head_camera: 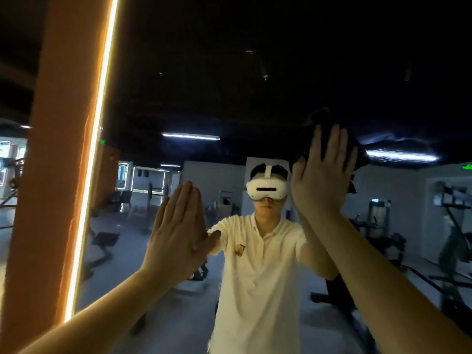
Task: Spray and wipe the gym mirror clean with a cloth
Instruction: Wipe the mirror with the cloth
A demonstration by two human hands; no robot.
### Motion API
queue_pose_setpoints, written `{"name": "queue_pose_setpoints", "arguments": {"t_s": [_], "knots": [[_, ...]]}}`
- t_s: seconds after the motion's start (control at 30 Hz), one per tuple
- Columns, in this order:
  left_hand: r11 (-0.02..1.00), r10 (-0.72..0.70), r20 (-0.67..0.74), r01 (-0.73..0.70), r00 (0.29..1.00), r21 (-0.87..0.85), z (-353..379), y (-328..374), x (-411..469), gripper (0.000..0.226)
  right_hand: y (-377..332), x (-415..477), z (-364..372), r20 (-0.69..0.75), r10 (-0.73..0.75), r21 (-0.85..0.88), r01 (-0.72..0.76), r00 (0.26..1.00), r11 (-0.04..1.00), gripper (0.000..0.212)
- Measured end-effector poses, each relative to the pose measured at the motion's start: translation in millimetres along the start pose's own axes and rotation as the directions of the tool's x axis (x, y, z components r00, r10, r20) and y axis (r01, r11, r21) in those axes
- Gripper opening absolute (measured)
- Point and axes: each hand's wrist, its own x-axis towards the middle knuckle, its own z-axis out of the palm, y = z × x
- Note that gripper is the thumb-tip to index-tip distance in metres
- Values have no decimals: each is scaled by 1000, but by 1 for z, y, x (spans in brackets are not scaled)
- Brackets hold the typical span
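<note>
1. No word, number or brand legible anywhere in view. Candidates logged below; all are seen as reflections in the mirror (229, 85).
2. Green sign (102, 142): lit, high on the far wall at left. Characters too small to read.
3. Second green sign (468, 166): lit, high on the wall at far right. Blurred, lettering not resolvable.
4. Badge (239, 250): brown-and-white patch on the chest of the white shirt (265, 290). Print unreadable.
5. Headset (267, 191): white, dark strip across the front. No logo discernible.
6. Label (375, 200): pale plate on a machine (378, 221) at right. Unreadable.
</note>
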Motion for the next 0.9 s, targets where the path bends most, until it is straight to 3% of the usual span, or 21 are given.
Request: {"name": "queue_pose_setpoints", "arguments": {"t_s": [0.1,0.17,0.27,0.33,0.37,0.4,0.47,0.57,0.63,0.77,0.83,0.9], "knots": [[995,7,-29,-10,1000,-104,-10,-10,-3,92,-60,-7,16,21,-196,-9,196,980,981,65],[983,-84,-114,64,990,-171,-13,-17,-9,84,-104,-23,23,63,-361,30,360,930,933,67],[909,-326,-117,278,938,-311,-12,-30,-22,73,-162,-59,31,239,-639,125,630,731,767,72],[876,-399,-67,359,914,-323,-9,-38,-33,76,-177,-77,36,281,-775,148,773,566,617,68],[876,-404,-58,368,913,-312,-8,-40,-38,78,-175,-80,38,278,-802,137,804,529,579,65],[882,-397,-54,364,916,-300,-8,-39,-41,81,-167,-79,38,262,-801,116,806,539,580,64],[896,-368,-33,345,929,-280,-9,-30,-40,93,-137,-73,35,209,-726,63,731,656,679,64],[873,-400,28,390,916,-293,-7,-13,-35,114,-60,-60,22,124,-485,10,487,866,873,62],[869,-415,26,405,909,-284,0,-11,-36,118,-12,-53,8,76,-296,2,297,952,955,62],[887,-389,13,378,921,-264,10,-19,-41,115,-15,-51,6,25,-91,12,91,996,996,62],[902,-358,36,356,933,-244,6,-27,-43,116,-48,-47,13,32,-105,14,105,994,994,63],[922,-290,59,295,955,-250,-2,-40,-47,116,-90,-39,22,51,-219,19,218,974,976,64]]}}
